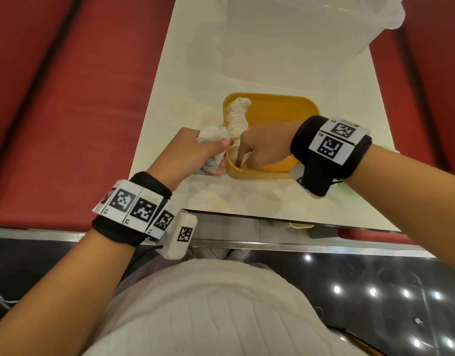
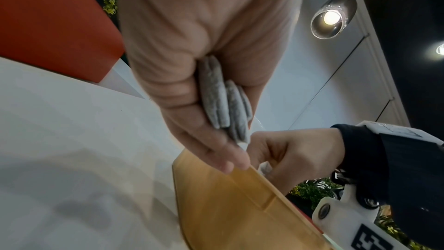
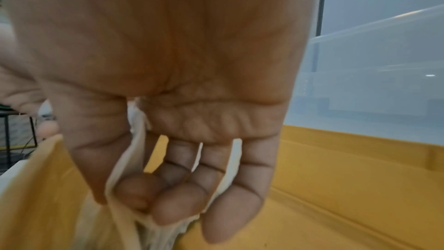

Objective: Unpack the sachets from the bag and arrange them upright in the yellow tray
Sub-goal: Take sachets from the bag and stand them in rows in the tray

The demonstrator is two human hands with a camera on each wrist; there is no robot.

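The yellow tray (image 1: 277, 109) sits on the white table (image 1: 170, 86). A row of white sachets (image 1: 236, 116) stands along its left wall. My left hand (image 1: 213, 155) hovers at the tray's near left corner and grips a bundle of several grey-white sachets (image 2: 223, 102). My right hand (image 1: 244, 158) reaches down into that same corner. Its thumb and fingers pinch white sachets (image 3: 125, 168), with more edges showing between the fingers, just above the tray floor (image 3: 336, 197). No bag can be made out.
A large clear plastic bin (image 1: 298, 34) stands on the table beyond the tray. Red benches (image 1: 80, 98) run along both sides of the table. The table's near edge (image 1: 272, 219) lies just in front of my body.
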